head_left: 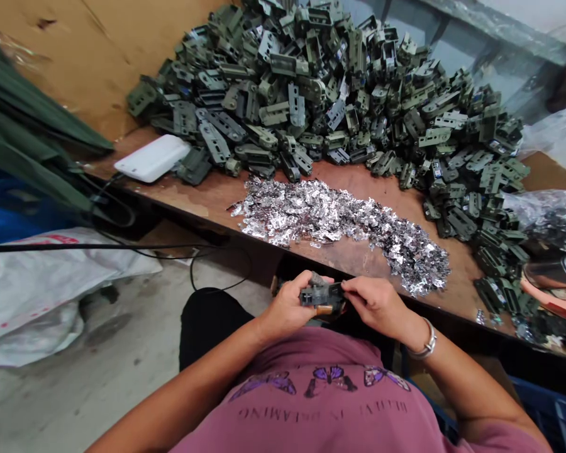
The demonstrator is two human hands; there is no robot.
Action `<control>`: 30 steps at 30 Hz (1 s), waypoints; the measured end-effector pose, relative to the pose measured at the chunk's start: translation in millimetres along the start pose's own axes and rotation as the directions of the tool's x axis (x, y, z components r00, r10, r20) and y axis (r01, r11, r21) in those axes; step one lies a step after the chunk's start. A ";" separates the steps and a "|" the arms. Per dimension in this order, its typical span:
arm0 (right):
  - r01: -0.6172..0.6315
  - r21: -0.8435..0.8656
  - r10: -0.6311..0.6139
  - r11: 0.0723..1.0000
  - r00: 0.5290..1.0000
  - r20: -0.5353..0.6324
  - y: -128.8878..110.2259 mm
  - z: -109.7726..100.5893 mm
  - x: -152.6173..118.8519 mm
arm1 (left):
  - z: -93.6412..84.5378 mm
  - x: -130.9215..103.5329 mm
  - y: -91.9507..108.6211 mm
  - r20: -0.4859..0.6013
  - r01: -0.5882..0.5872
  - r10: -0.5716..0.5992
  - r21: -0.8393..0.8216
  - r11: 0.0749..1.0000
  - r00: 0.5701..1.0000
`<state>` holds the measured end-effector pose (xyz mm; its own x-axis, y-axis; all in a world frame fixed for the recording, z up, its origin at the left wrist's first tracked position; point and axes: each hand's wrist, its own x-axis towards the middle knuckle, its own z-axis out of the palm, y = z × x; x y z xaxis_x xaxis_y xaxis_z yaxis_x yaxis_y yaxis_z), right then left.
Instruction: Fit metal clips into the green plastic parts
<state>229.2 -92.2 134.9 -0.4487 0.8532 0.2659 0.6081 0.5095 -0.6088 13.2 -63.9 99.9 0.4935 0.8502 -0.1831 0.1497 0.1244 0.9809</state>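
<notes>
Just beyond the table's front edge, low in front of my body, my left hand [290, 305] is closed around a dark green slotted housing [319, 294]. A copper-coloured piece [324, 309] shows along the housing's lower side. My right hand [376, 303] is at the housing's right end with thumb and forefinger pinched together; whatever lies between those fingertips is too small or hidden to make out. On the table beyond both hands spreads a long heap of small shiny metal clips [321, 211], its right end nearest to my right hand.
A large pile of similar green housings [311, 94] covers the back and right of the wooden table [358, 251]. A white power bank [152, 157] with a cable lies at the left edge. White sacks [51, 296] are on the floor; an orange-rimmed container [554, 296] stands right.
</notes>
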 end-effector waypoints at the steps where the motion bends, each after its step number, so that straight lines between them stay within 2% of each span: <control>1: 0.019 0.026 -0.018 0.999 1.000 -0.024 0.0 5.2 -2.2 | -0.1 -0.9 1.2 0.001 0.003 -0.003 -0.002 1.000 1.000; 2: -0.002 0.070 0.007 0.998 0.998 -0.067 0.4 10.6 -3.9 | -0.1 -1.7 2.4 -0.002 0.005 -0.005 -0.005 1.000 1.000; 3: -0.066 0.139 0.084 0.988 0.988 -0.133 1.3 16.0 -5.0 | 0.0 -2.4 3.2 -0.011 0.004 -0.004 -0.013 1.000 1.000; 4: -0.157 0.247 0.208 0.956 0.958 -0.195 2.5 21.1 -5.4 | 0.3 -3.1 3.6 -0.026 -0.003 0.002 -0.028 1.000 1.000; 5: -0.254 0.388 0.357 0.886 0.907 -0.221 3.9 25.7 -5.1 | 0.8 -3.6 3.4 -0.042 -0.013 0.011 -0.043 0.999 0.999; 6: -0.340 0.536 0.501 0.773 0.845 -0.188 5.3 30.0 -4.0 | 1.7 -4.0 2.6 -0.057 -0.028 0.025 -0.058 0.998 0.998; 7: -0.401 0.668 0.609 0.626 0.787 -0.098 6.5 33.8 -2.4 | 2.9 -4.2 0.9 -0.068 -0.048 0.043 -0.070 0.996 0.997; 8: -0.437 0.766 0.665 0.472 0.746 0.016 7.4 37.4 -0.2 | 4.5 -4.2 -1.5 -0.078 -0.070 0.064 -0.078 0.994 0.995; 10: -0.456 0.863 0.679 0.218 0.706 0.201 8.0 43.4 4.8 | 8.5 -3.8 -8.6 -0.116 -0.112 0.102 -0.084 0.990 0.988; 13: -0.394 0.918 0.644 -0.044 0.692 0.327 7.6 48.3 10.7 | 12.0 -3.8 -20.5 -0.191 -0.155 0.133 -0.105 0.982 0.973; 15: -0.378 0.909 0.567 -0.175 0.716 0.407 7.3 48.3 11.3 | 9.1 -5.6 -24.4 -0.182 -0.152 0.125 -0.140 0.978 0.975; 17: -0.382 0.895 0.497 -0.232 0.744 0.446 7.3 47.1 9.2 | 1.8 -9.0 -22.4 -0.079 -0.100 0.085 -0.211 0.972 0.993; 19: -0.392 0.899 0.481 -0.195 0.761 0.436 8.0 46.7 6.6 | -7.0 -12.4 -15.4 0.098 0.001 0.034 -0.336 0.942 0.995; 21: -0.429 0.901 0.488 -0.066 0.774 0.405 10.3 47.4 6.7 | -13.0 -13.5 -6.9 0.227 0.140 -0.039 -0.447 0.883 0.973; 22: -0.465 0.885 0.477 0.033 0.785 0.395 12.5 47.5 8.8 | -14.1 -13.0 -3.2 0.239 0.203 -0.095 -0.478 0.854 0.966; 24: -0.522 0.796 0.446 0.306 0.818 0.364 19.9 46.1 18.0 | -12.3 -9.8 1.9 0.175 0.287 -0.228 -0.510 0.811 0.958; 26: -0.491 0.591 0.424 0.640 0.867 0.262 30.7 41.9 33.9 | -7.4 -5.5 4.3 0.106 0.321 -0.319 -0.564 0.761 0.942; 27: -0.440 0.431 0.400 0.788 0.898 0.185 36.8 39.3 43.7 | -4.7 -3.5 5.1 0.089 0.319 -0.336 -0.608 0.727 0.938; 28: -0.381 0.240 0.365 0.893 0.924 0.110 42.6 36.9 54.1 | -2.2 -1.8 5.7 0.074 0.305 -0.343 -0.654 0.692 0.937; 29: -0.329 0.041 0.326 0.943 0.943 0.062 47.8 35.0 64.4 | -0.2 -0.5 6.5 0.059 0.287 -0.346 -0.694 0.661 0.937; 30: -0.285 -0.143 0.295 0.948 0.954 0.053 52.0 33.9 74.0 | 1.2 0.4 7.3 0.040 0.269 -0.349 -0.722 0.637 0.936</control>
<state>205.4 -6.3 97.5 -0.2833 0.9584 0.0342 0.7981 0.2554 -0.5457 15.6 -63.3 106.9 0.4445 0.7319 -0.5164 -0.3908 0.6772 0.6234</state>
